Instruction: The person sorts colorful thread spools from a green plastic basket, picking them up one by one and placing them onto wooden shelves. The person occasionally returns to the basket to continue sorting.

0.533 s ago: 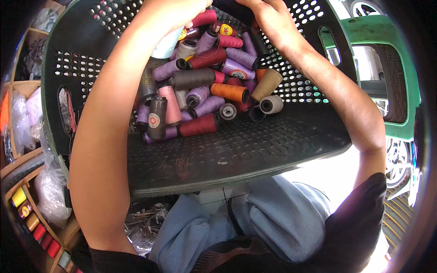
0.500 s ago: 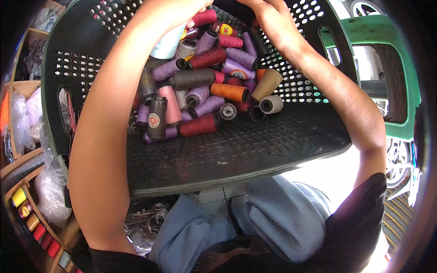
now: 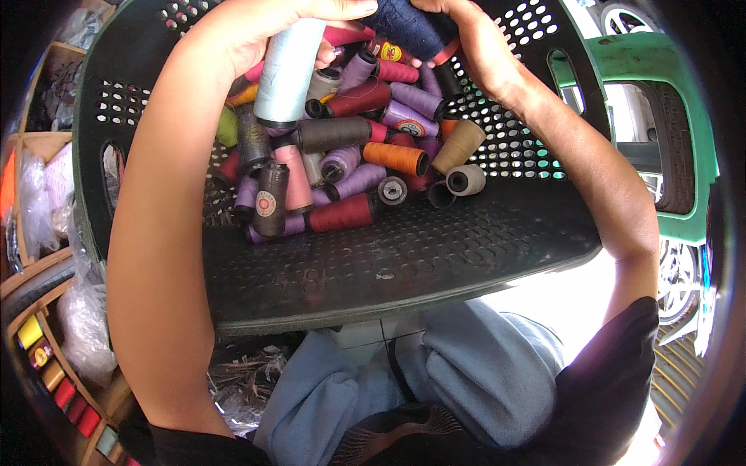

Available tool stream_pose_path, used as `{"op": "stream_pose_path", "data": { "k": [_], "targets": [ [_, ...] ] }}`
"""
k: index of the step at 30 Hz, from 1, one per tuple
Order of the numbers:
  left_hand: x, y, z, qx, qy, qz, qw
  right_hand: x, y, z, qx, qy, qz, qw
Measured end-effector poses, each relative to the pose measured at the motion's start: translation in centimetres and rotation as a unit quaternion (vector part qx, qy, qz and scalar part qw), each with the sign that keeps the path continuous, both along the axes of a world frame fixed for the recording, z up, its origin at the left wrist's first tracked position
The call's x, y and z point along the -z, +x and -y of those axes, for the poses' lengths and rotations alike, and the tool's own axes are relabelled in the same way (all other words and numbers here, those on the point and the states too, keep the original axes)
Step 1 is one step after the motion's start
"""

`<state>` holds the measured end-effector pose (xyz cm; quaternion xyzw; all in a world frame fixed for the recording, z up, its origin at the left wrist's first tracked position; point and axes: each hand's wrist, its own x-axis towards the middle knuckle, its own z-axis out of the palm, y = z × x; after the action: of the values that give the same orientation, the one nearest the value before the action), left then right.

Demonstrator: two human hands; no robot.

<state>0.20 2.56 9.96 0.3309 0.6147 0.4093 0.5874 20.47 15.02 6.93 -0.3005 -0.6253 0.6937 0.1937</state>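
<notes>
My left hand (image 3: 247,40) is closed round a light blue thread spool (image 3: 289,78) held upright over the heap, its dark base downward. The thumb stretches toward a navy blue thread spool (image 3: 406,25), which my right hand (image 3: 483,48) grips by its far side; a red rim shows at its lower end. Beneath both hands lie several thread spools in a black perforated plastic chair (image 3: 326,272): a dark brown spool (image 3: 334,134), an orange spool (image 3: 395,158), a tan spool (image 3: 458,146), a pink spool (image 3: 295,177) and a maroon spool (image 3: 340,213), among purple ones.
At the left, a wooden shelf (image 3: 48,144) holds plastic bags, with small coloured spools (image 3: 64,392) lower down. A green plastic chair (image 3: 691,221) stands at the right, near vehicle wheels (image 3: 678,281). My legs (image 3: 489,373) are below the black chair's near edge.
My left hand has shifted left and nearer, bringing the light blue spool more fully into sight. The navy spool in my right hand has come down into clearer view.
</notes>
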Motion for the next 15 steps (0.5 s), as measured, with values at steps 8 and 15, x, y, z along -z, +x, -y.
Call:
{"op": "stream_pose_path", "data": {
  "k": [8, 15],
  "targets": [
    [0.1, 0.4, -0.2, -0.006, 0.082, 0.025, 0.996, -0.7, 0.0, 1.2, -0.094, 0.124, 0.108, 0.982],
    [0.6, 1.3, -0.6, -0.061, 0.07, -0.028, 0.995, 1.1, 0.6, 0.8, -0.074, 0.39, 0.074, 0.915]
  ]
}}
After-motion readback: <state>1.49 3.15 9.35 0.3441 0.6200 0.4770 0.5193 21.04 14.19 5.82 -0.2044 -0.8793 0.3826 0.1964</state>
